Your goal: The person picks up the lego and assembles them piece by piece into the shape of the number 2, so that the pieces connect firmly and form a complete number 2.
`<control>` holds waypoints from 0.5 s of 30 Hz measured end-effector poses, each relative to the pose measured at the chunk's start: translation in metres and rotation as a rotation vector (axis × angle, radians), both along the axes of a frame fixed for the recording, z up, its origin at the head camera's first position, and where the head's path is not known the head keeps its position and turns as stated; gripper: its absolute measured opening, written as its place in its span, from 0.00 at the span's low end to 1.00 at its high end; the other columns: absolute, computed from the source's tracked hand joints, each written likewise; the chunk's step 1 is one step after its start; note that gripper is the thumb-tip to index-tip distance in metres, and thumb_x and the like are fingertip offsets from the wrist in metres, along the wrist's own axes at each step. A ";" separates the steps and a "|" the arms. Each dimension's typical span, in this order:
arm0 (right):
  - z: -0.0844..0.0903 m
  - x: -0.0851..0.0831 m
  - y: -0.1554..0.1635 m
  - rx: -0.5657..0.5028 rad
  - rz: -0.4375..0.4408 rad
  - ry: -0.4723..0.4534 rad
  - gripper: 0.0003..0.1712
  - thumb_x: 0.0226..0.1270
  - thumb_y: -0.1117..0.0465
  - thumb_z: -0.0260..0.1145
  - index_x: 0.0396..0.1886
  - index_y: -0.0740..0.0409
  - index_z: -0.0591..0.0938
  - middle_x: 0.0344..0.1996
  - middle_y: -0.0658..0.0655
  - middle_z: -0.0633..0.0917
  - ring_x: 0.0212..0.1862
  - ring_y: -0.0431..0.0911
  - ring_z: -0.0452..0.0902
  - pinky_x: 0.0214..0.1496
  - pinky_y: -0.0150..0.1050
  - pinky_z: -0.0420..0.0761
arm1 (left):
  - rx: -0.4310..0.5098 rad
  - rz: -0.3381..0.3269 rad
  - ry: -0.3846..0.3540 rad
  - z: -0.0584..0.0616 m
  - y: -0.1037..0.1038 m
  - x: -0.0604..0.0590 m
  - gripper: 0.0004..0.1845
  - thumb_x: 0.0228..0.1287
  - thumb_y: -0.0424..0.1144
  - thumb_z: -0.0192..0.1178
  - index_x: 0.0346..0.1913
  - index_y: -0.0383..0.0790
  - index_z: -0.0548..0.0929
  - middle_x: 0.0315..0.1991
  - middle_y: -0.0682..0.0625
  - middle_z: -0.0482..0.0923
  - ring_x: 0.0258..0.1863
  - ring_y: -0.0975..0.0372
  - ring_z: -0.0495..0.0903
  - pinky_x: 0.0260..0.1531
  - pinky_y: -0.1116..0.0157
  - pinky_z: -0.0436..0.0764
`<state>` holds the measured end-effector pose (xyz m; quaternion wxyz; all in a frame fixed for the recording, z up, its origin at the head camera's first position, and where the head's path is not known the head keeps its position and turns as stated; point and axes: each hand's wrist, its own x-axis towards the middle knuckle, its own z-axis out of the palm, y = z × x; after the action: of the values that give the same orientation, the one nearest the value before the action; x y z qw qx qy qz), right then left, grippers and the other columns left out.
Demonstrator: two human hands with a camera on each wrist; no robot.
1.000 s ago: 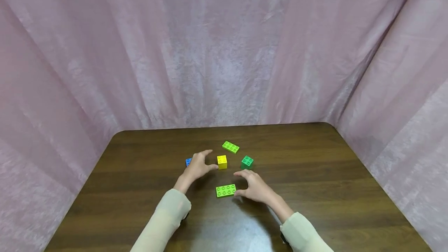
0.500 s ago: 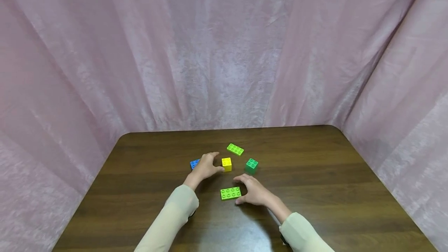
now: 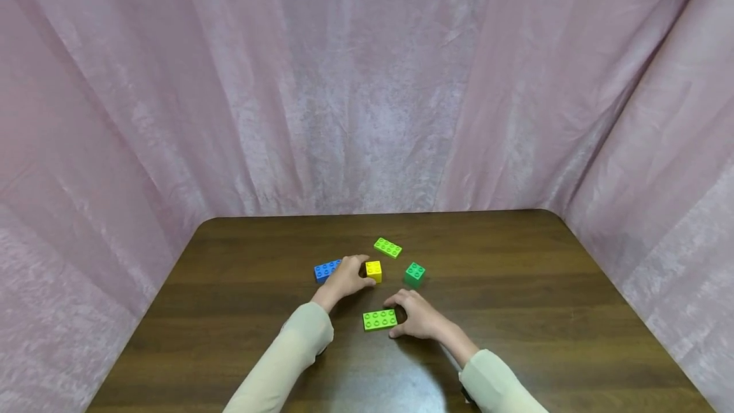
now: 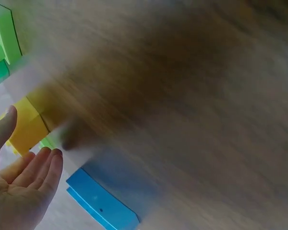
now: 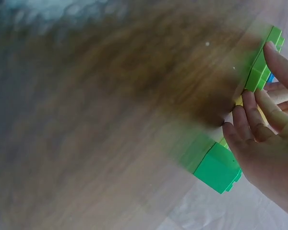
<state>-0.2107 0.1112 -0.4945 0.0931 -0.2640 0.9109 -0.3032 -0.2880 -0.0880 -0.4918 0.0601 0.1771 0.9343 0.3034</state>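
Note:
My left hand (image 3: 347, 276) reaches around the left side of a yellow two-by-two toy brick (image 3: 373, 271), thumb and fingers spread. In the left wrist view a gap shows between the thumb and the yellow brick's far fingers. A blue brick (image 3: 327, 271) lies just behind that hand, partly covered. At the right end of a lime-green two-by-four brick (image 3: 380, 320) is my right hand (image 3: 418, 317), its thumb on the near side and fingers on the far side. Whether these fingertips touch the brick is unclear.
Beyond the right hand stands a dark green two-by-two brick (image 3: 415, 274). A second, flatter-looking lime-green brick (image 3: 388, 247) lies farther back. All rest on a brown wooden table (image 3: 493, 260), with pink curtains (image 3: 367, 81) behind its back edge.
My left hand has moved right, closer around the yellow brick, uncovering more of the blue one. The right hand's thumb and fingers have come further around the lime-green brick's end. The view shifted slightly.

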 end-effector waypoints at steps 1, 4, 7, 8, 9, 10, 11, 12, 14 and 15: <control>0.000 0.000 0.000 0.001 0.003 0.005 0.29 0.47 0.60 0.79 0.50 0.65 0.81 0.47 0.59 0.82 0.53 0.55 0.74 0.59 0.53 0.75 | -0.002 -0.001 -0.003 0.000 0.001 0.000 0.32 0.59 0.40 0.69 0.63 0.26 0.73 0.61 0.34 0.76 0.60 0.47 0.77 0.61 0.51 0.77; 0.000 0.000 0.001 0.004 0.008 0.028 0.27 0.47 0.61 0.79 0.48 0.64 0.82 0.44 0.58 0.83 0.51 0.54 0.75 0.57 0.50 0.76 | -0.015 -0.011 -0.005 0.001 0.005 0.000 0.32 0.60 0.41 0.68 0.63 0.27 0.73 0.61 0.34 0.76 0.59 0.48 0.78 0.61 0.51 0.77; 0.001 0.000 0.001 0.013 0.012 0.038 0.25 0.47 0.61 0.79 0.46 0.63 0.83 0.43 0.56 0.83 0.50 0.53 0.75 0.56 0.47 0.77 | -0.018 -0.013 -0.010 0.002 0.007 0.000 0.31 0.62 0.41 0.67 0.64 0.29 0.73 0.62 0.35 0.76 0.59 0.49 0.78 0.60 0.52 0.78; 0.001 -0.001 0.000 0.016 0.017 0.045 0.24 0.47 0.61 0.79 0.45 0.62 0.83 0.43 0.56 0.83 0.50 0.53 0.75 0.55 0.47 0.77 | -0.019 -0.013 -0.007 0.002 0.008 0.000 0.31 0.62 0.41 0.67 0.64 0.29 0.73 0.62 0.36 0.76 0.59 0.49 0.78 0.60 0.52 0.78; 0.001 -0.001 0.000 0.019 0.022 0.046 0.23 0.48 0.61 0.79 0.45 0.62 0.83 0.43 0.56 0.83 0.50 0.53 0.76 0.55 0.46 0.77 | -0.018 -0.014 -0.004 0.002 0.008 0.000 0.30 0.62 0.40 0.67 0.64 0.29 0.73 0.61 0.35 0.76 0.58 0.49 0.78 0.59 0.52 0.78; 0.002 -0.001 0.000 0.022 0.025 0.049 0.23 0.48 0.61 0.79 0.45 0.62 0.83 0.43 0.56 0.84 0.50 0.53 0.76 0.54 0.46 0.77 | -0.019 -0.013 -0.008 0.002 0.008 0.000 0.30 0.62 0.40 0.67 0.64 0.29 0.73 0.61 0.36 0.76 0.58 0.50 0.78 0.59 0.52 0.78; 0.003 -0.001 0.000 0.028 0.030 0.051 0.22 0.49 0.61 0.78 0.44 0.62 0.83 0.43 0.56 0.84 0.50 0.53 0.76 0.54 0.45 0.77 | -0.019 -0.014 -0.009 0.002 0.009 0.001 0.30 0.62 0.40 0.67 0.64 0.29 0.73 0.61 0.36 0.76 0.57 0.50 0.78 0.59 0.52 0.78; 0.003 -0.002 0.000 0.030 0.034 0.053 0.22 0.49 0.62 0.78 0.44 0.62 0.83 0.43 0.56 0.84 0.49 0.53 0.76 0.54 0.45 0.77 | -0.021 -0.017 -0.010 0.001 0.009 0.001 0.30 0.62 0.39 0.67 0.64 0.29 0.73 0.61 0.36 0.77 0.57 0.51 0.79 0.59 0.52 0.79; 0.004 -0.002 0.000 0.032 0.037 0.055 0.21 0.49 0.63 0.78 0.44 0.62 0.83 0.42 0.56 0.84 0.49 0.53 0.76 0.53 0.44 0.77 | -0.029 -0.023 -0.011 0.001 0.010 0.001 0.30 0.62 0.39 0.67 0.64 0.29 0.73 0.61 0.36 0.77 0.56 0.51 0.79 0.59 0.52 0.78; 0.005 -0.002 0.001 0.035 0.037 0.053 0.21 0.49 0.63 0.78 0.44 0.62 0.83 0.42 0.56 0.84 0.49 0.53 0.76 0.53 0.44 0.77 | -0.035 -0.028 -0.011 0.000 0.011 0.001 0.30 0.62 0.39 0.67 0.64 0.29 0.73 0.61 0.36 0.77 0.56 0.51 0.79 0.59 0.52 0.78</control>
<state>-0.2127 0.1120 -0.4899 0.0795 -0.2872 0.9131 -0.2783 -0.2870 -0.0775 -0.4914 0.0723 0.1877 0.9365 0.2872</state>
